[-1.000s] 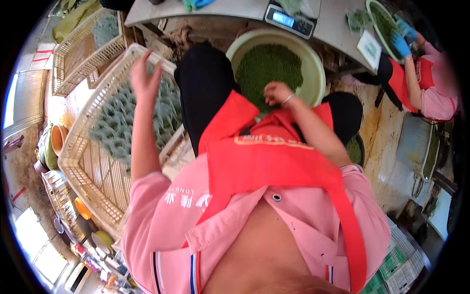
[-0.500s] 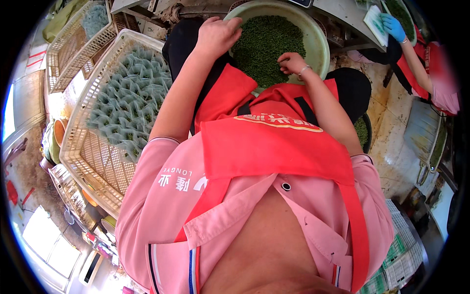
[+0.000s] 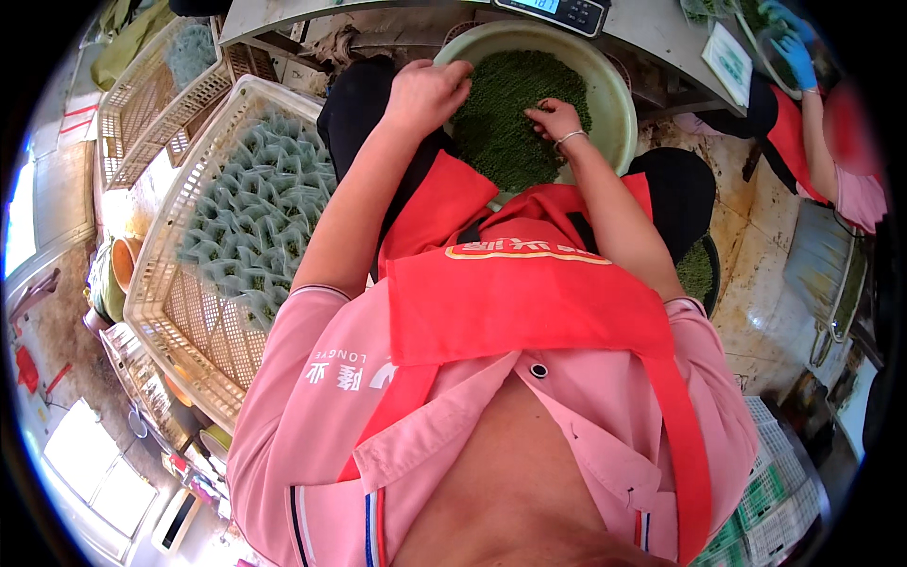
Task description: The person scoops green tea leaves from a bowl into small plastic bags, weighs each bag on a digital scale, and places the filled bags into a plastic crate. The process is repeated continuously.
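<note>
A round pale-green basin (image 3: pixel 619 118) sits before my knees, holding a heap of small dark green pellets (image 3: pixel 515 90). At its left rim is my left hand (image 3: pixel 430 92), its fingers curled closed; whether they grip the rim or something small is hidden. My right hand (image 3: pixel 557 120), with a thin bracelet at the wrist, hovers low over the right part of the pellets. Its thumb and fingers are pinched together, and anything between the tips is too small to name.
Left of me stands a cream plastic crate (image 3: pixel 179 364) with many upright translucent bags (image 3: pixel 260 194). Beyond the basin are a metal table (image 3: pixel 397 8) and a digital scale (image 3: pixel 557 11). A co-worker's blue-gloved hand (image 3: pixel 796 62) is at the far right, near a white tray (image 3: pixel 727 64).
My right hand has shifted slightly left over the pellets. My left hand stays at the rim. The view has tilted, so more of the scale shows. The co-worker's gloved hand has moved off the tray.
</note>
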Motion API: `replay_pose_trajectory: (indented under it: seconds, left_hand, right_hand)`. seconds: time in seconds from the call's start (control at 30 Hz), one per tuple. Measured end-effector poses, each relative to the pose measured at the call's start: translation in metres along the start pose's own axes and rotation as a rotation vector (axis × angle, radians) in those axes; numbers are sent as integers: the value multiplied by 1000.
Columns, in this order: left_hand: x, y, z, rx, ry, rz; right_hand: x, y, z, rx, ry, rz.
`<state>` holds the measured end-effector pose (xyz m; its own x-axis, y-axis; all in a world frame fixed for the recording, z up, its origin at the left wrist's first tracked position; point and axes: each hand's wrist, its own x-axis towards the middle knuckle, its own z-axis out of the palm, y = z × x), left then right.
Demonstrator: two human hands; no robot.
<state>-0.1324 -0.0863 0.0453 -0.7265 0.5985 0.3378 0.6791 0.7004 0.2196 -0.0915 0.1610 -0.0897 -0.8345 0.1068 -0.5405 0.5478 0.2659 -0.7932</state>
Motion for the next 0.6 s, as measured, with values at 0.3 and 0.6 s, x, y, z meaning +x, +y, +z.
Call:
replay_pose_trajectory:
  seconds: [0.3, 0.6]
  left_hand:
    - [3, 44, 32, -1274, -226, -403]
    - [-9, 28, 32, -1132, -208, -544]
  right_hand:
    - [-83, -100, -26, 355, -291, -99]
    - [-91, -114, -31, 604, -255, -198]
